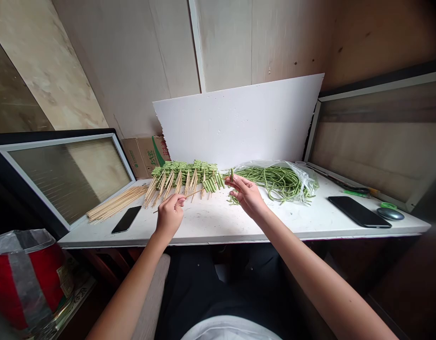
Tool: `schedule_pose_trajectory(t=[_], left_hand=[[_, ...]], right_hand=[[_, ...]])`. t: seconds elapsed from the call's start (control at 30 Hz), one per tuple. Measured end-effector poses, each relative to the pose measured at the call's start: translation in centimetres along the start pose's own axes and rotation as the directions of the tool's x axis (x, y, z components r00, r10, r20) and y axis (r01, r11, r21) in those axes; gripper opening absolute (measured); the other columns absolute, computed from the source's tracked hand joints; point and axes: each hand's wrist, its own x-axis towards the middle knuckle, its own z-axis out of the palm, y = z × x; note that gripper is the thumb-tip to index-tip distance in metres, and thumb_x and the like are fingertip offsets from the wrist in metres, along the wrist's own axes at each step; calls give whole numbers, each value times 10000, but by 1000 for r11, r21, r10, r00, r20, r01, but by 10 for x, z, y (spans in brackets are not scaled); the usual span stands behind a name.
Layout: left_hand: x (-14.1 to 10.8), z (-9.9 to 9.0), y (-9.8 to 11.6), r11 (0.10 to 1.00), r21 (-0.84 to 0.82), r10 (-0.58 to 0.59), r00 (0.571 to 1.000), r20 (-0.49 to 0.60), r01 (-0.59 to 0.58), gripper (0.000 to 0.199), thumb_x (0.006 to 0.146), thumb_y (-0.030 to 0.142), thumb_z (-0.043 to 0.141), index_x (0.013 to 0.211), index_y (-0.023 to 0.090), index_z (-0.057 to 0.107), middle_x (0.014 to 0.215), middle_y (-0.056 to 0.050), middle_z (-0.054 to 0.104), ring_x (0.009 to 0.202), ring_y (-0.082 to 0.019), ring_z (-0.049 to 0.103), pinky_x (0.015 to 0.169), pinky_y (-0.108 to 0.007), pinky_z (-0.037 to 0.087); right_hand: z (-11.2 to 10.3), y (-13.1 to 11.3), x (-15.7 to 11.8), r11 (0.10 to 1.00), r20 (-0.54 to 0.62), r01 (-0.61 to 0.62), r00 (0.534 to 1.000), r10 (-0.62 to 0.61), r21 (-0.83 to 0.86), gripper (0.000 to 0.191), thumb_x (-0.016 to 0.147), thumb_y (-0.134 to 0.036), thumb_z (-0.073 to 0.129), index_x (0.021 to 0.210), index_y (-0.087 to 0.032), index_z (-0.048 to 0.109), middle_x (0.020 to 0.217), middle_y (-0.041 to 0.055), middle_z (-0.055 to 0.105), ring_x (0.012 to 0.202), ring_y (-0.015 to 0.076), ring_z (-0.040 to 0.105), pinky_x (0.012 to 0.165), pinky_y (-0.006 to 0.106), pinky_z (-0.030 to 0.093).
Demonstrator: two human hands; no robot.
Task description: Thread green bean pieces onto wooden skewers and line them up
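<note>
My left hand (170, 215) is closed around a thin bamboo skewer (193, 193) that points right, with several short green bean pieces (211, 184) threaded along its far end. Just right of the skewer tip, my right hand (248, 193) pinches a single bean piece (232, 174) between thumb and fingers. Behind the left hand lies a stacked pile of loaded bean skewers (184, 169), bare stick ends toward me. A few loose cut pieces (233, 198) lie on the table under my right hand. Long whole green beans (279, 180) spill from a clear plastic bag (304, 177) behind it.
A bundle of bare skewers (116, 203) and a phone (126, 219) lie left on the white table (210, 226). At right are a larger black phone (359, 211) and a computer mouse (390, 214). A white foam board (239, 127) and a cardboard box (145, 156) stand behind.
</note>
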Motion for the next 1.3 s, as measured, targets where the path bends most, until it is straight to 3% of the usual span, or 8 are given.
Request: schedule_pose_trajectory(t=[0.8, 1.3], left_hand=[[-1, 0, 0, 1000, -1, 8, 1000, 8, -8, 324, 844, -11, 464, 897, 187, 716, 773, -25, 738, 708, -171, 693, 656, -244, 522], [0, -2, 1, 997, 21, 75, 997, -2, -75, 367, 806, -46, 443, 906, 184, 711, 801, -29, 745, 744, -175, 707, 689, -250, 541]], right_hand=[[-5, 2, 2, 1000, -25, 17, 1000, -17, -20, 278, 799, -484, 830, 939, -247, 790, 1121, 93, 774, 1233, 291, 648, 700, 267, 510], [-3, -1, 0, 989, -39, 33, 998, -39, -147, 345, 774, -545, 824, 925, -237, 788, 1077, 82, 776, 1146, 265, 654, 697, 277, 484]])
